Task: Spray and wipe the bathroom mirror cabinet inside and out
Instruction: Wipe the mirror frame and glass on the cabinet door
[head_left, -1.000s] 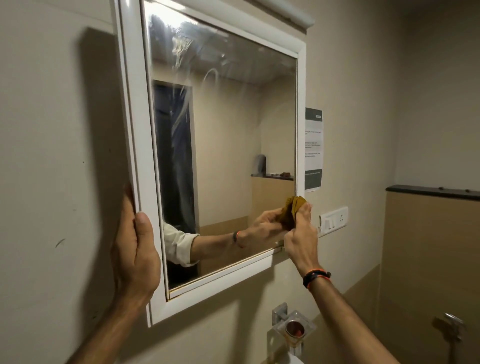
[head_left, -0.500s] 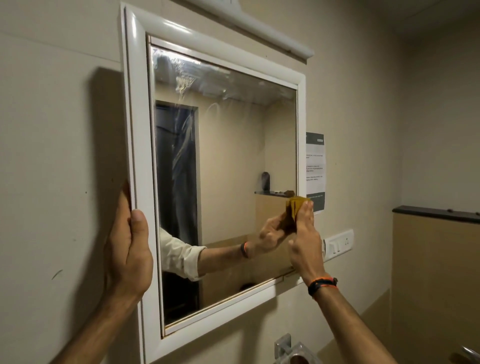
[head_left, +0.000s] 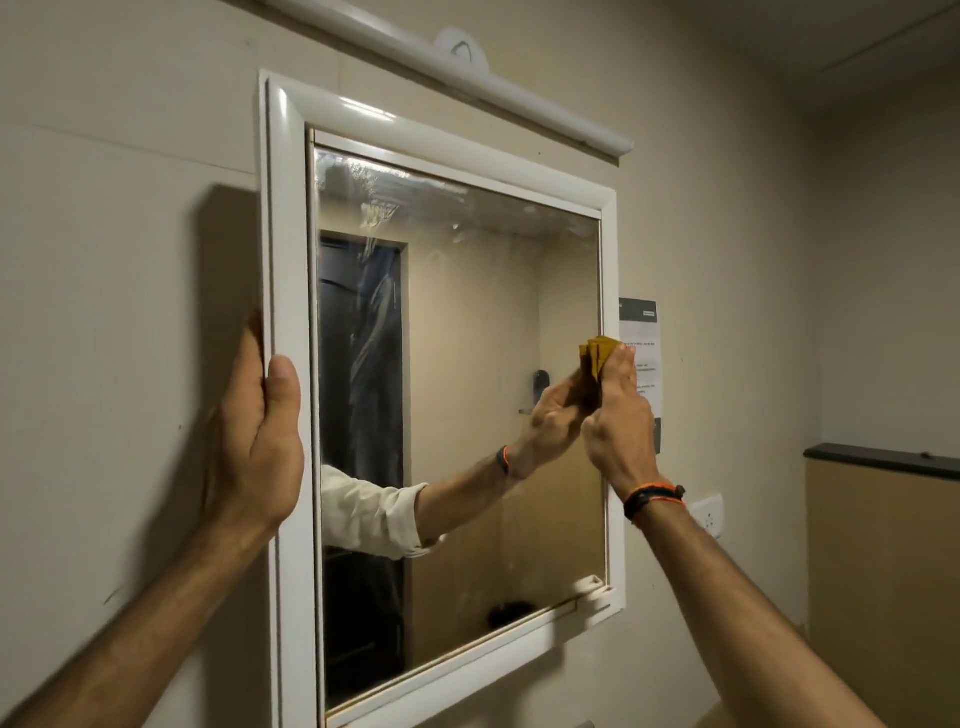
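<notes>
Two hands are at work, and we start with the nearer one. Our left hand (head_left: 254, 441) has its grip wrapped round the outer edge of the white frame (head_left: 284, 322) of the mirror cabinet, thumb lying on the face of the frame and fingers hidden behind it. We judge the frame stiff and smooth, likely plastic and a little slippery, so this edge is the sensible place to steady the door; it should swing lightly on its hinges rather than need lifting.

Farther out, our right hand (head_left: 618, 421) presses a folded mustard-yellow cloth (head_left: 597, 353) against the mirror glass (head_left: 467, 364), close to the frame's far side. Its fingers lie nearly straight over the cloth, which pokes out above the fingertips; whether the thumb pinches it from beneath we cannot tell. The cloth looks soft and limp, easy to bunch, so flat pressure suits it. The glass is rigid and fragile, and we would lean on it only gently.

Above and away from that grip, smeary streaks (head_left: 384, 202) cross the top of the glass, so we judge the outside unfinished.

Beyond the cabinet, a printed notice (head_left: 641, 332) hangs on the wall.
</notes>
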